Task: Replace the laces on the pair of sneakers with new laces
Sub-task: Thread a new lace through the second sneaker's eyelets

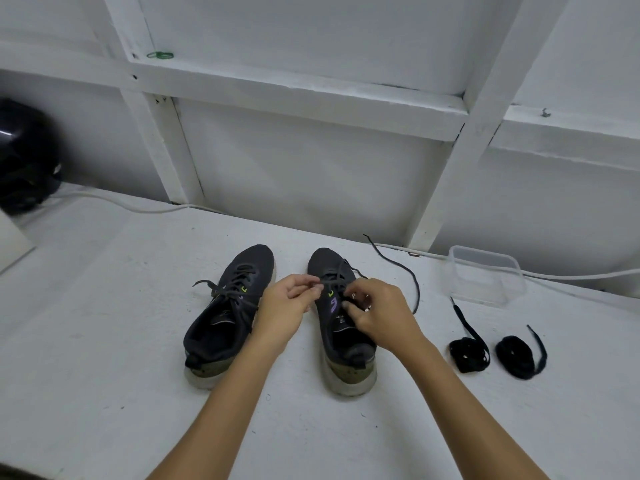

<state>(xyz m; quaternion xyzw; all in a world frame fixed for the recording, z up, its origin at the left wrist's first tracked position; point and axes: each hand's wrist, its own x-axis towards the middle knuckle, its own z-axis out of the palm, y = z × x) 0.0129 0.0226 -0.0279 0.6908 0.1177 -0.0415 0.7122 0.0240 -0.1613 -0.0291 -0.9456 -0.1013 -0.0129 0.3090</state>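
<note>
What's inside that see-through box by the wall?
Nothing shows inside the clear plastic box. Through its walls only the white table and a white cable behind it appear.

2 bare forearms, left hand (289, 299) and right hand (381, 315), no sleeves or jewellery visible.

Your two sneakers (225, 317), frame centre: dark grey-black uppers, olive heel panels, off-white soles; lime and purple marks on tongues. Laces in them dark grey. Two coiled laces (470, 353), lower right: black. Container (485, 275), right: clear. Helmet (24, 157), far left: glossy black. Table (104, 323), wall: white. Cable (121, 204) along wall: white.
</note>
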